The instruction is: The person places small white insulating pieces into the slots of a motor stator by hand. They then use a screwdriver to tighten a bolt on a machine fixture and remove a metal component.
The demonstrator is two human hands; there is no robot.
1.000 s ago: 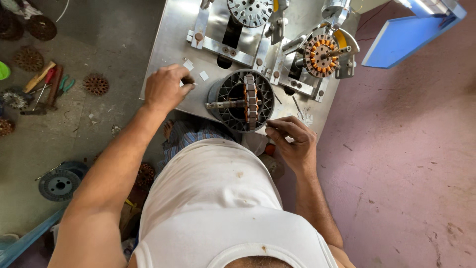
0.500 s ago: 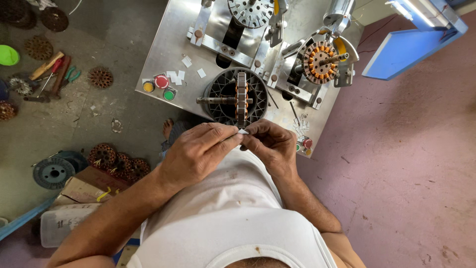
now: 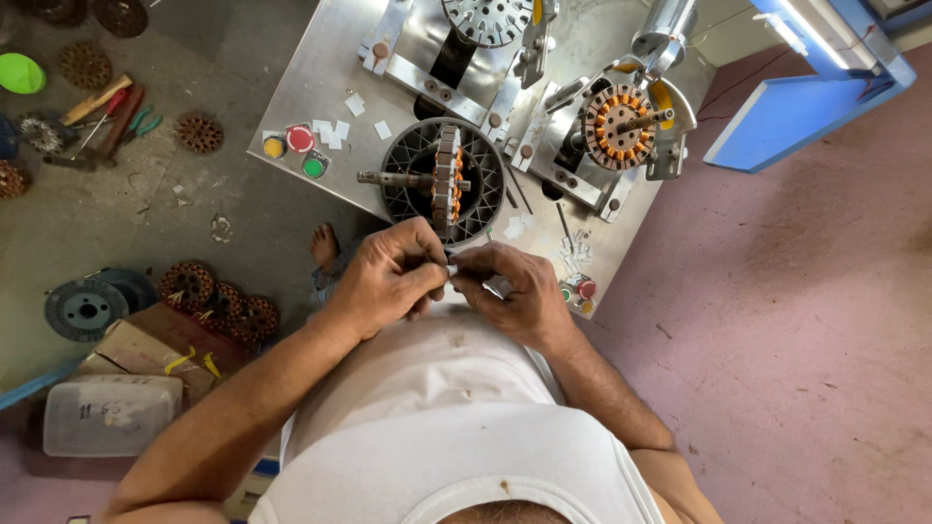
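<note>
My left hand (image 3: 390, 277) and my right hand (image 3: 512, 289) meet in front of my chest, fingertips pinched together on a small white paper slip (image 3: 450, 264). Just beyond them a round stator core with orange windings (image 3: 447, 180) sits on a shaft inside a dark ring fixture (image 3: 413, 155) on the metal bench (image 3: 320, 87). More small white slips (image 3: 335, 128) lie on the bench to the left of it.
A second wound stator (image 3: 619, 126) is mounted on the right fixture, a bare one (image 3: 490, 17) at the top. Coloured push buttons (image 3: 299, 141) sit on the bench. On the floor left: wound cores (image 3: 218, 296), a wire spool (image 3: 85, 309), tools (image 3: 102, 112), a plastic box (image 3: 112, 415). My bare foot (image 3: 325, 247) shows under the bench.
My left hand left the bench beside the fixture and came in to meet my right hand; both now pinch the slip. The view shifted, showing more floor.
</note>
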